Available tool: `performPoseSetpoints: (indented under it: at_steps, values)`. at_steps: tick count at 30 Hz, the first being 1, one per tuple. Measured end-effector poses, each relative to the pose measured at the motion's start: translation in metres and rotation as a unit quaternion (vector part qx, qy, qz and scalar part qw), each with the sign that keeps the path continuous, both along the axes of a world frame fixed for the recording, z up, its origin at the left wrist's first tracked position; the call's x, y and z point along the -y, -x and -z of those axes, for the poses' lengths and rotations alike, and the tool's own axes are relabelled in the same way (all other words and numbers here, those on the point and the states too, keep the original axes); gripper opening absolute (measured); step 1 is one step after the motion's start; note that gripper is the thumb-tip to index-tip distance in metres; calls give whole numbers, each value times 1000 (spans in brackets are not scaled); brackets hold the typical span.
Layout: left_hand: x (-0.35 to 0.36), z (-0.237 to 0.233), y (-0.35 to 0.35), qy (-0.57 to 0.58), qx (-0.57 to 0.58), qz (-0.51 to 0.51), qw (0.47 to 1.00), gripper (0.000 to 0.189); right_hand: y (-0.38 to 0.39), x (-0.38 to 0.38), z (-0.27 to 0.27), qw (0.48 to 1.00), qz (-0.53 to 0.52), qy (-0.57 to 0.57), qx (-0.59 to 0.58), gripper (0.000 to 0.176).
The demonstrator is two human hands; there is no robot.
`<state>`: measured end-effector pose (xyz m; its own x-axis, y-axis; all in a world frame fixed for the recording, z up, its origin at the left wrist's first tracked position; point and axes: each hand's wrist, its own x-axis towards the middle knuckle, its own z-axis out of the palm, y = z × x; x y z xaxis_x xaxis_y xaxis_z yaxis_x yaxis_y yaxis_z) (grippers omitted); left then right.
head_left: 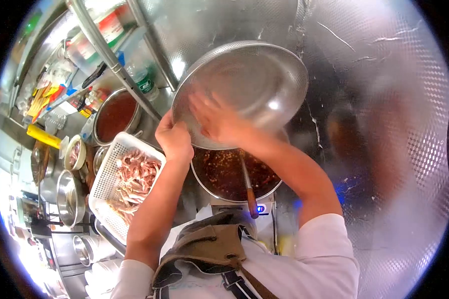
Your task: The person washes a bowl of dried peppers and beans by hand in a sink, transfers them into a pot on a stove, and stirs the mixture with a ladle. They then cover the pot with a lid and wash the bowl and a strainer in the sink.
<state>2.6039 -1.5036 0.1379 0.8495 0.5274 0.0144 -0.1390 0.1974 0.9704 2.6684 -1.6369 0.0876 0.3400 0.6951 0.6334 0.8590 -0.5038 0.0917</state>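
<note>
A large metal bowl (pixel 264 84) is tilted over a pot (pixel 214 174) of dark red food with small yellowish pieces. My left hand (pixel 174 139) grips the bowl's rim at its lower left. Inside the bowl, my right hand (pixel 217 119) lies against or close to the inner surface, fingers spread and slightly blurred. The bowl looks nearly empty. A ladle with a wooden handle (pixel 252 200) rests in the pot, its handle over the near rim.
Left of the pot stands a white perforated basket (pixel 104 199) of pale and reddish meat pieces. Behind it are a pot of red liquid (pixel 115 117), metal posts (pixel 105 50) and a bottle (pixel 144 82). Metal bowls (pixel 71 198) stand farther left. A textured metal wall (pixel 354 65) rises behind.
</note>
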Motion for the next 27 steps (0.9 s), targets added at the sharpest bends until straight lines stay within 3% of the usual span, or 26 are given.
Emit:
performPoseSetpoints:
  at_steps: [1,2,3,5,6,9,12,14,16,17,18,20,23,24,27]
  values:
    - [-8,5,-3,7,24,-16,1000,28,0,4,14,997,-58,49,-7,47]
    - [-16,6,-6,13,49,-36,998,27,6,5,-12,974,5,166,-152,49]
    - [-22,4,-7,-1,57,-52,997,28,19,6,-56,913,69,279,-290,51]
    - [-30,5,-2,-36,54,-71,995,29,7,22,-37,934,95,175,-297,54]
    - [-29,7,6,-36,37,-62,997,29,-14,33,2,984,61,-49,-158,55]
    - [-19,2,6,-30,26,-21,999,31,-26,25,-21,973,228,-21,-3,61]
    - [-14,2,5,-14,25,-42,999,35,5,31,16,968,176,88,-159,67]
    - [-20,0,6,9,47,-56,997,41,12,36,70,958,171,146,-176,61]
    - [-28,6,5,17,62,-57,996,43,5,32,18,857,172,202,-441,54]
    - [-27,4,6,10,51,-65,996,42,4,33,1,777,172,224,-562,51]
    - [-27,7,8,2,45,-66,997,41,7,40,29,937,167,48,-303,43]
    - [-27,13,4,-13,43,-56,997,40,-4,39,30,972,174,-118,-101,47]
    - [-16,8,5,25,64,-36,997,37,1,26,60,962,270,-20,-26,51]
    - [-12,3,4,39,70,-40,996,36,10,22,69,973,213,-7,-92,56]
    - [-14,-2,-5,17,59,-72,996,34,42,26,80,984,54,-54,-163,35]
